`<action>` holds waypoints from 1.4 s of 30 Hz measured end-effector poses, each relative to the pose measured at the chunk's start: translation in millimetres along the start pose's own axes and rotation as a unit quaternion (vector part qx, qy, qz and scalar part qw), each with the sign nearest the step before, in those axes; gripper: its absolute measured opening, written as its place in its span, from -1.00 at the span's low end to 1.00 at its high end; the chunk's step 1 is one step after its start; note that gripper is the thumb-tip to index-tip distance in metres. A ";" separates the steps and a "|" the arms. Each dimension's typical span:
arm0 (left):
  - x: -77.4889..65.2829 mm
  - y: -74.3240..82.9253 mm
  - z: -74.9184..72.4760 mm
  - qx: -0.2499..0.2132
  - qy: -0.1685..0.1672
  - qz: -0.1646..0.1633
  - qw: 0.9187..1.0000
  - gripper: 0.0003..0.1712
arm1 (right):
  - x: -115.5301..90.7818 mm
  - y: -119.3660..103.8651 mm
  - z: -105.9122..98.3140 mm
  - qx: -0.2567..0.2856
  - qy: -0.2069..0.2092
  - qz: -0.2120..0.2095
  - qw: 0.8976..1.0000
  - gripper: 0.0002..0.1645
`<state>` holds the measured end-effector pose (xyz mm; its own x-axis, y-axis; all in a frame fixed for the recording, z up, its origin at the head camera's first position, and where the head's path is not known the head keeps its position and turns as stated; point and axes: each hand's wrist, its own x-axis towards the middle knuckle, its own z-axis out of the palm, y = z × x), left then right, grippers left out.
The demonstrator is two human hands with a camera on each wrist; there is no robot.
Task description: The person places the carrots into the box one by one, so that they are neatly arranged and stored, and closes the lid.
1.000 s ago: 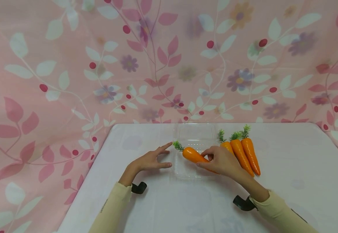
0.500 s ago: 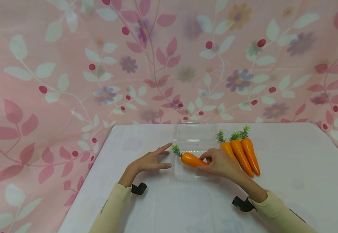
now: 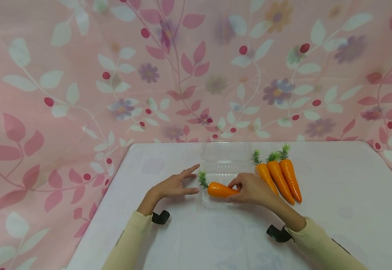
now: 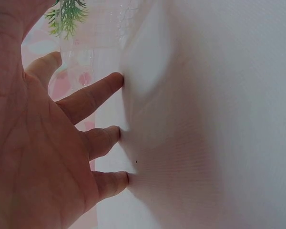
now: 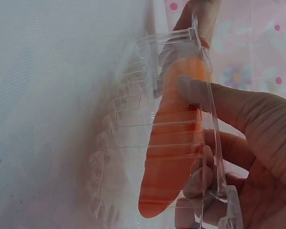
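My right hand [image 3: 251, 188] pinches an orange carrot [image 3: 219, 190] between thumb and fingers, inside the base of a clear plastic clamshell box [image 3: 213, 203]. In the head view the carrot lies sideways, its green leafy top at the box's left edge. Through the clear wall, the right wrist view shows the carrot [image 5: 169, 157] slanting down toward the box floor, thumb on one side. My left hand [image 3: 173, 184] is spread at the box's left side with nothing in its grasp. The left wrist view shows several of its fingertips touching the white tabletop, palm raised.
Several carrots with green tops, including the rightmost carrot [image 3: 291, 180], lie side by side right of the box, just beyond my right hand. The box's lid [image 3: 225, 151] lies folded back, away from me. Behind the white table [image 3: 337, 180] hangs a pink floral cloth [image 3: 196, 67].
The carrot in my right hand has moved lower and slightly left, turning from slanted to nearly level across the box. The left hand stays in place.
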<state>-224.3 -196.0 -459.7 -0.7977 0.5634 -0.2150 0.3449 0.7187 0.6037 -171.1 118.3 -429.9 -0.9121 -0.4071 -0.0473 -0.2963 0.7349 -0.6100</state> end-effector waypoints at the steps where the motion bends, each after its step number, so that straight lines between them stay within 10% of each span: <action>1: 0.1 0.0 0.0 0.000 0.000 0.001 1.000 0.08 | 0.2 0.2 0.2 0.000 -0.002 -0.003 1.000 -0.64; 42: -0.6 0.8 0.5 -0.009 0.002 -0.001 1.000 0.07 | 5.3 6.3 8.8 -0.033 -0.078 -0.038 0.996 -0.73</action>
<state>-223.2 -195.6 -459.5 -0.8006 0.5602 -0.2127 0.3343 0.7121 0.6174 -175.3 116.0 -440.9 -0.8330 -0.5379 -0.1294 -0.3848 0.7314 -0.5630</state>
